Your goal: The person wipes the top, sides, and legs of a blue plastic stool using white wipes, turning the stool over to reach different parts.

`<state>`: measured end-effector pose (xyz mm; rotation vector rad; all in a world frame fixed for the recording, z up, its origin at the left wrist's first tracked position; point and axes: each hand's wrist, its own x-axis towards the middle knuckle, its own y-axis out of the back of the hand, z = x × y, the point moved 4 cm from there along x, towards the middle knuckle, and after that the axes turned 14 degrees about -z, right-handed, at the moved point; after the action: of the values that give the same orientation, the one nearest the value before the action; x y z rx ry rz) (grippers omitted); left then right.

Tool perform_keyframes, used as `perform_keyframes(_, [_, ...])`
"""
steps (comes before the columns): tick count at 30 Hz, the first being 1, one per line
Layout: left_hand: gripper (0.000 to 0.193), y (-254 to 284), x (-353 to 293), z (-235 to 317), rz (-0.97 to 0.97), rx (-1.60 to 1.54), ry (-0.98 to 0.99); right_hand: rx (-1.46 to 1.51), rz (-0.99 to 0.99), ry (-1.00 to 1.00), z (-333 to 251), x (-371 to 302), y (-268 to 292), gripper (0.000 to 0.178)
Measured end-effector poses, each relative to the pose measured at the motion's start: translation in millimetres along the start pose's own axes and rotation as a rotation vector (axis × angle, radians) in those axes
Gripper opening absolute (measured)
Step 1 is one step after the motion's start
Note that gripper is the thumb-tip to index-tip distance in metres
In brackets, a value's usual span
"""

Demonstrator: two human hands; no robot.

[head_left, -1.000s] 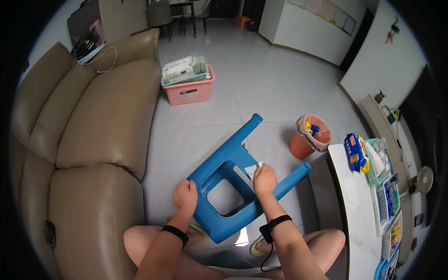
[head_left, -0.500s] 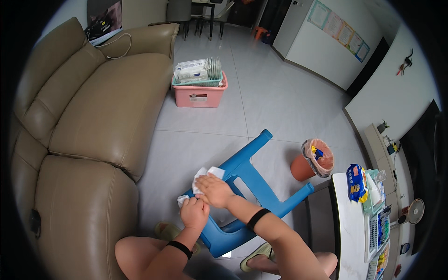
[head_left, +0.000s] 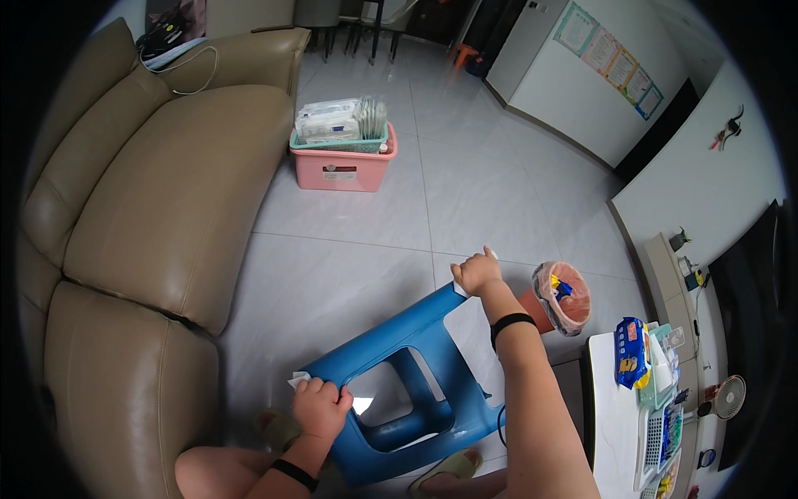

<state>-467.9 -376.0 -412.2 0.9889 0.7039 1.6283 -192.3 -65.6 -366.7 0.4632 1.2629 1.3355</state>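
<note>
A: How far are we?
B: Partway wiping, we judge. Stool (head_left: 445, 353): left of bin (head_left: 539, 314). Left hand (head_left: 322, 409) clamps its edge; right hand (head_left: 478, 273) clamps wipe (head_left: 460, 289) round leg. Remainder? We can't tell.

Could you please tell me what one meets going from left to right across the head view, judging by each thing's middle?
Sofa, left hand, blue stool, right hand, bin, blue packet, fan.

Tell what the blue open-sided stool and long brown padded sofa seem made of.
Blue open-sided stool: probably moulded plastic, smooth satin finish; uniform colour, rounded edges. Long brown padded sofa: leather or imitation leather, soft sheen; stitched seams, creases.
</note>
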Motion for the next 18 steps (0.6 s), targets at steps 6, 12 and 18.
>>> perform_keyframes(6, [0.031, 2.0, 3.5, 1.7, -0.037, 0.005, 0.025, 0.208, 0.063, 0.005, 19.3, -3.6, -7.2, 0.054])
perform_keyframes(12, [0.035, 0.8, 10.6, 7.8, -0.055, -0.053, 0.021, 0.316, 0.011, 0.136, 56.4, -9.1, -9.3, 0.050])
perform_keyframes(18, [0.036, 2.2, 7.0, 6.1, -0.068, -0.052, 0.010, 0.268, 0.303, 0.148, 58.6, -32.7, -30.8, 0.052])
